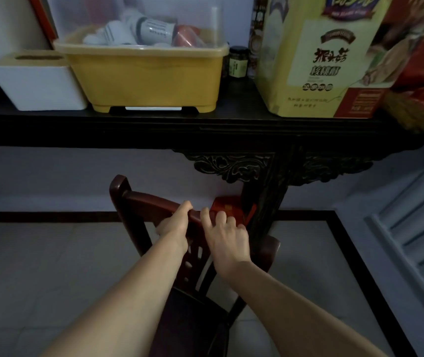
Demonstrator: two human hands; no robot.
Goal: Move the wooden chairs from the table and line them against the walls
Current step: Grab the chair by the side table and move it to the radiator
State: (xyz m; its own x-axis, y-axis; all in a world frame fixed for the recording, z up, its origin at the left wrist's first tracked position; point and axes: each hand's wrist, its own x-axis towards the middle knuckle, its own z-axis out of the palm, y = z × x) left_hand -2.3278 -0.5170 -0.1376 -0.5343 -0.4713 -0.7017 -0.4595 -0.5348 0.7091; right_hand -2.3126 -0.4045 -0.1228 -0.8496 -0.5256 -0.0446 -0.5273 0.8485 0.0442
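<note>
The chair [154, 210] stands below the dark table [205, 130], its top rail under both my hands and its back toward the wall. On the table, a yellow bin [144, 73] with a clear lid holds white cups; a white box [38, 83] sits just left of it. My left hand [173, 228] wraps the rail, fingers curled closed. My right hand [227, 238] grips it too, fingers slightly spread over the top.
</note>
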